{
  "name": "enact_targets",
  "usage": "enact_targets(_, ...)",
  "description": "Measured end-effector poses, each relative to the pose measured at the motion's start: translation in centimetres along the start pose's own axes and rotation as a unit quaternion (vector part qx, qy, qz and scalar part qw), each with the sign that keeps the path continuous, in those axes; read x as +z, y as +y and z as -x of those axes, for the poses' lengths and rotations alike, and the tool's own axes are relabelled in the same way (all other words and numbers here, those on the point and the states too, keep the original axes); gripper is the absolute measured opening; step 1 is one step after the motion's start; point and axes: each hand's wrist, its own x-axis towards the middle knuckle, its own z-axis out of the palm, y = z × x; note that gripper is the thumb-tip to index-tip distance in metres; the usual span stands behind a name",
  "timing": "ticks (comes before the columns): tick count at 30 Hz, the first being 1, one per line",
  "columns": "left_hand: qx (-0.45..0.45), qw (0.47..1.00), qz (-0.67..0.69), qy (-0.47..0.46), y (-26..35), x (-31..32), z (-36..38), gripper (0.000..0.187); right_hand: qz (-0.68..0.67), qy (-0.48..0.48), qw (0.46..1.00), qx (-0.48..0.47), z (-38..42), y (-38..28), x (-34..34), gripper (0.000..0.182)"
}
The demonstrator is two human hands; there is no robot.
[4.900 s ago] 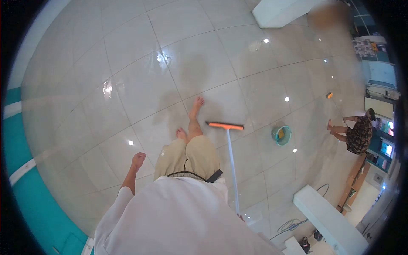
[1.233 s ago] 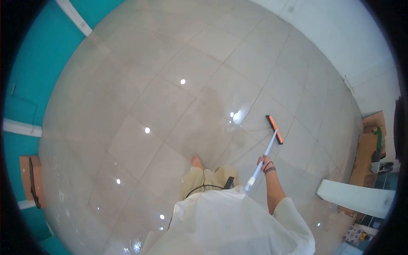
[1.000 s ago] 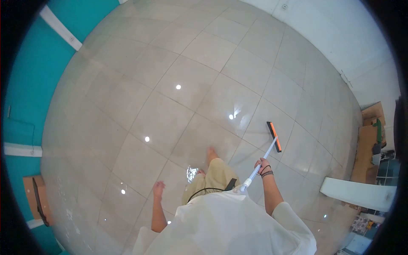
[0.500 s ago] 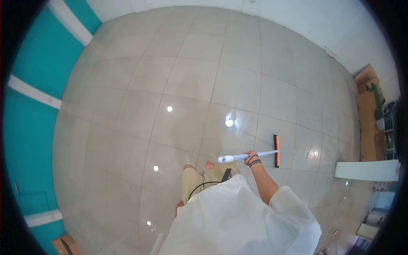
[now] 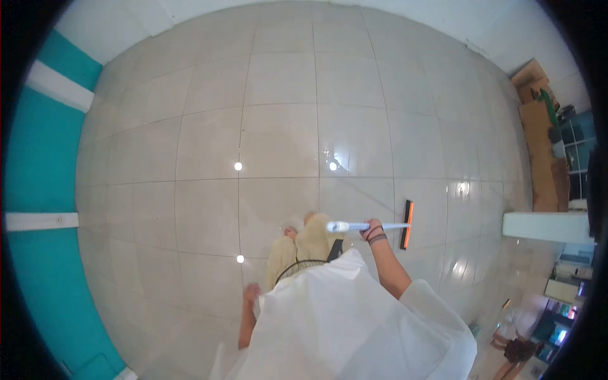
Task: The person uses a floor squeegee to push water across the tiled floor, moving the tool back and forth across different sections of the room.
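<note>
My right hand (image 5: 372, 230) is closed around the pale handle of a floor squeegee (image 5: 407, 226). Its head, orange and black, is low at the tiled floor to the right of my hand, and the thick white handle end points left, in front of my waist. My left hand (image 5: 251, 292) hangs beside my left hip, small in view, with its fingers loosely extended and no object visible in it. Below the handle are my bare feet (image 5: 290, 232) on the tiles.
Glossy floor tiles (image 5: 278, 139) reflect several lights. A teal wall (image 5: 44, 152) with white bands runs along the left. Cardboard (image 5: 543, 158) leans at the right, near a white pillar (image 5: 538, 227). Another person (image 5: 519, 348) is at the lower right.
My view has turned, so the walls and tile lines are angled differently. My left hand has come forward into view and my feet have shifted. The squeegee stays in my right hand.
</note>
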Motion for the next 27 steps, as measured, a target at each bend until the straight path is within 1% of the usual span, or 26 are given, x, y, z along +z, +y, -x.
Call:
enact_targets(1, -0.045, 0.992, -0.107, 0.043, 3.0, -1.4, -1.0, 0.023, -0.008, -0.013, 1.0, -0.006, 0.0, -0.5, -0.4, 0.006)
enact_targets(2, -0.02, 0.992, -0.104, 0.071, 6.6, -2.0, -1.3, 0.023, -0.015, -0.03, 0.999, -0.016, 0.1, -1.6, 0.3, 0.007)
enact_targets(3, 0.001, 0.987, -0.117, 0.106, 10.8, -1.3, -0.5, 0.022, -0.024, -0.007, 1.0, -0.018, 3.5, -2.3, 1.2, 0.011)
enact_targets(4, 0.032, 0.981, -0.129, 0.143, 14.7, -0.5, 0.1, 0.021, -0.027, -0.001, 1.0, -0.013, 4.4, -3.2, 1.5, 0.011)
enact_targets(5, 0.047, 0.98, -0.115, 0.158, 16.0, -0.3, 1.1, 0.021, -0.045, -0.003, 0.999, 0.01, 5.0, -3.9, 0.1, 0.01)
enact_targets(6, 0.06, 0.978, -0.099, 0.172, 19.3, 0.0, 0.6, 0.022, -0.061, -0.005, 0.998, 0.032, 5.6, -5.0, 1.5, 0.01)
enact_targets(7, 0.052, 0.978, -0.101, 0.173, 23.0, 0.9, 0.7, 0.022, -0.021, -0.033, 0.999, 0.015, 6.0, -5.7, 2.7, 0.01)
enact_targets(8, 0.075, 0.976, -0.088, 0.183, 23.0, 1.2, 1.5, 0.021, -0.013, -0.036, 0.999, 0.013, 6.1, -5.2, 2.2, 0.01)
enact_targets(9, 0.092, 0.973, -0.088, 0.195, 25.4, 2.5, 1.5, 0.021, -0.046, -0.04, 0.997, 0.044, 7.2, -6.6, 4.4, 0.01)
enact_targets(10, 0.09, 0.971, -0.091, 0.2, 26.3, 4.5, 2.0, 0.021, -0.079, -0.047, 0.993, 0.073, 7.9, -8.1, 5.8, 0.01)
enact_targets(11, 0.091, 0.976, -0.073, 0.182, 26.4, 6.9, 2.2, 0.02, -0.083, -0.069, 0.992, 0.071, 7.9, -9.3, 6.4, 0.008)
enact_targets(12, 0.087, 0.981, -0.054, 0.164, 25.8, 9.0, 2.9, 0.019, -0.081, -0.065, 0.992, 0.077, 8.4, -10.2, 6.8, 0.008)
enact_targets(14, 0.069, 0.989, -0.071, 0.106, 23.6, 13.9, 4.7, 0.02, -0.12, -0.069, 0.983, 0.119, 9.0, -12.8, 9.4, 0.007)
enact_targets(15, 0.039, 0.989, -0.094, 0.104, 21.5, 16.7, 5.9, 0.022, -0.121, -0.067, 0.982, 0.126, 9.4, -13.0, 9.1, 0.007)
enact_targets(16, 0.007, 0.988, -0.115, 0.101, 19.6, 19.4, 6.9, 0.025, -0.138, -0.086, 0.976, 0.147, 10.4, -14.0, 9.3, 0.007)
enact_targets(17, 0.013, 0.995, -0.085, 0.048, 15.7, 20.5, 6.1, 0.025, -0.156, -0.109, 0.968, 0.163, 11.2, -15.6, 9.7, 0.008)
enact_targets(18, 0.015, 0.998, -0.054, -0.006, 12.0, 21.8, 5.4, 0.025, -0.158, -0.112, 0.968, 0.162, 12.0, -16.9, 10.6, 0.008)
enact_targets(19, 0.011, 0.995, -0.092, -0.032, 9.5, 24.0, 5.8, 0.024, -0.156, -0.118, 0.965, 0.177, 12.4, -18.4, 10.7, 0.008)
enact_targets(21, -0.011, 0.975, -0.219, -0.038, 9.1, 28.8, 7.9, 0.023, -0.159, -0.11, 0.961, 0.199, 13.3, -21.9, 10.7, 0.009)
enact_targets(22, -0.021, 0.964, -0.261, -0.043, 6.7, 28.1, 8.5, 0.023, -0.14, -0.105, 0.968, 0.182, 15.2, -18.7, 9.4, 0.009)
enact_targets(23, -0.031, 0.953, -0.299, -0.041, 6.9, 29.4, 8.9, 0.022, -0.128, -0.107, 0.971, 0.173, 17.1, -19.3, 9.5, 0.01)
enact_targets(24, -0.038, 0.945, -0.323, -0.038, 7.6, 30.6, 9.2, 0.022, -0.127, -0.099, 0.971, 0.177, 18.9, -21.6, 10.1, 0.01)
enact_targets(25, -0.045, 0.94, -0.335, -0.038, 8.1, 31.4, 9.1, 0.021, -0.11, -0.106, 0.977, 0.149, 21.1, -23.1, 10.6, 0.01)
enact_targets(26, -0.045, 0.936, -0.347, -0.035, 9.0, 32.9, 8.7, 0.021, -0.093, -0.127, 0.98, 0.124, 22.0, -25.9, 12.0, 0.012)
enact_targets(27, -0.044, 0.937, -0.344, -0.028, 10.1, 34.1, 8.5, 0.021, -0.113, -0.142, 0.975, 0.124, 22.3, -28.3, 13.5, 0.014)
